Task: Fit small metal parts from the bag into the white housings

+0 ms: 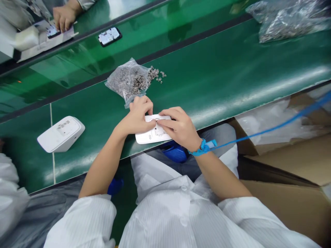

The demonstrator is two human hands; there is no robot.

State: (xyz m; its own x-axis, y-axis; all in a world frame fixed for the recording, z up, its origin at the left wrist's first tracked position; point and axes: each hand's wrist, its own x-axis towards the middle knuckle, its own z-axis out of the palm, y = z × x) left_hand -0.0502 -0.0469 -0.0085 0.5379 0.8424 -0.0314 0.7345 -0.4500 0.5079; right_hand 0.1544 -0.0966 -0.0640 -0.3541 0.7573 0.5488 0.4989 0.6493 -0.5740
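A flat white plastic device [144,137] lies at the front edge of the green work surface, its recessed side facing up. My left hand [139,117] rests over its left part, the thumb pressing near the middle recess. From the right, my right hand [179,125] reaches over the device, with thumb and index finger together at the recess beside my left thumb. Whatever the fingertips pinch is too small to make out. A blue strap [203,147] circles my right wrist. Just beyond my left hand lies an open plastic bag [129,80] with small metal parts spilling out.
Another white device [62,132] stands at the left. A black-framed part [110,36] lies on the far strip. Another person's hand [64,17] works at the upper left. A larger bag [289,24] lies at the upper right, cardboard boxes [289,165] at the lower right.
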